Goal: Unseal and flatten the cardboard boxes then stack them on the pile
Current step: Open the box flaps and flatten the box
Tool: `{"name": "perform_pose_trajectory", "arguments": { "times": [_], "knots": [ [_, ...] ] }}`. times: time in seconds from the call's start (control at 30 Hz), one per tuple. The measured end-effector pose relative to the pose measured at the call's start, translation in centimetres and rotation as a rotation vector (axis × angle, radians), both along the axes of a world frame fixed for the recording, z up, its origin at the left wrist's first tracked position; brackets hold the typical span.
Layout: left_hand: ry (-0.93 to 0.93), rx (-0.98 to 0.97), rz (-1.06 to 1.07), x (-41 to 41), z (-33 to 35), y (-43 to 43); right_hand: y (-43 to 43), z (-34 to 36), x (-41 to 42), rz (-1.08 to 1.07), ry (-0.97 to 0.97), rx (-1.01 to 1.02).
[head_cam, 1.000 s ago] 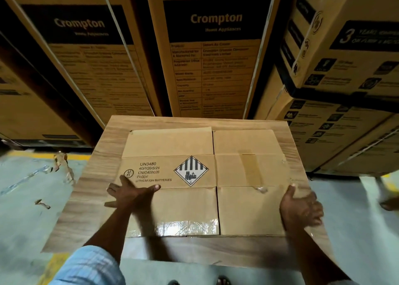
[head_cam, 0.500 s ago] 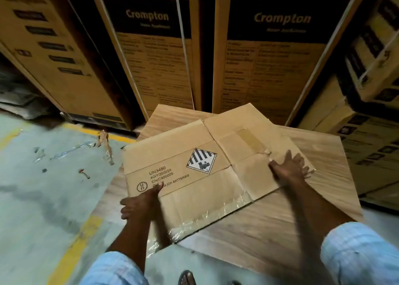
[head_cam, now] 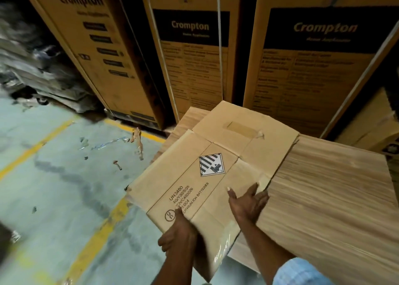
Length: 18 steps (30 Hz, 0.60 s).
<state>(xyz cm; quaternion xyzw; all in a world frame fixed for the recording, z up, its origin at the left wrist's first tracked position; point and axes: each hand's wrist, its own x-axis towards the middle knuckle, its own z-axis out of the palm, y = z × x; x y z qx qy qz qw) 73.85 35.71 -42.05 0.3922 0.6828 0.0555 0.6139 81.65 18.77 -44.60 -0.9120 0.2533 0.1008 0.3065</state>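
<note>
The flattened box [head_cam: 216,161] lay slantwise in the middle of the frame. Its long axis ran from the bottom centre up toward the upper right, its far end rested on the wood-grained surface [head_cam: 334,198], and its near left part hung out over the floor [head_cam: 54,166]. Its printed face was up, showing the striped hazard label [head_cam: 212,164] and the lithium battery lettering, with a strip of brown tape [head_cam: 241,129] on the far flap. The left hand [head_cam: 179,235] grasped the near edge, thumb on top by the lettering and fingers curled underneath, so I judged it was carrying the overhanging weight. The right hand [head_cam: 248,204] was released, its fingers straight, and it lay against the box's lower right flap where that flap met the surface. The box stretched away from both hands toward the upper right. The right hand was the nearer one to the surface, so I judged the coming move would be a push along that axis to bring the whole sheet onto the stack. Behind stood tall Crompton cartons [head_cam: 313,58] across the top of the frame. Scraps of torn tape [head_cam: 138,142] lay on the floor at centre left, beside a yellow line [head_cam: 97,237].
</note>
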Motion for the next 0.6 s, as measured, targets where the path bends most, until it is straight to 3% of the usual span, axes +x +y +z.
{"name": "perform_pose_trajectory", "arguments": {
  "times": [0.07,0.13,0.2,0.27,0.33,0.47,0.6],
  "knots": [
    [0.177,0.260,-0.249,0.0,1.9,-0.9,-0.2,-0.8,1.1,0.126,-0.009,-0.049],
    [0.219,0.737,-0.527,-0.1,1.1,-0.2,-0.5,-0.9,2.6,0.248,-0.005,-0.074],
    [0.209,1.057,-1.007,0.4,-0.8,1.9,-0.4,-0.6,4.5,0.342,0.002,-0.099],
    [0.148,1.137,-1.395,1.5,-1.0,4.0,0.1,-0.3,6.2,0.407,0.006,-0.101],
    [0.130,1.206,-1.617,3.3,-0.9,6.2,1.1,-0.1,6.7,0.429,-0.016,-0.113],
    [0.210,1.157,-1.668,5.7,-0.5,11.1,4.1,-1.5,1.2,0.203,-0.165,-0.227],
    [0.193,1.094,-1.687,7.1,-0.6,13.7,7.2,-3.4,-5.2,0.169,-0.241,-0.342]
  ]
}}
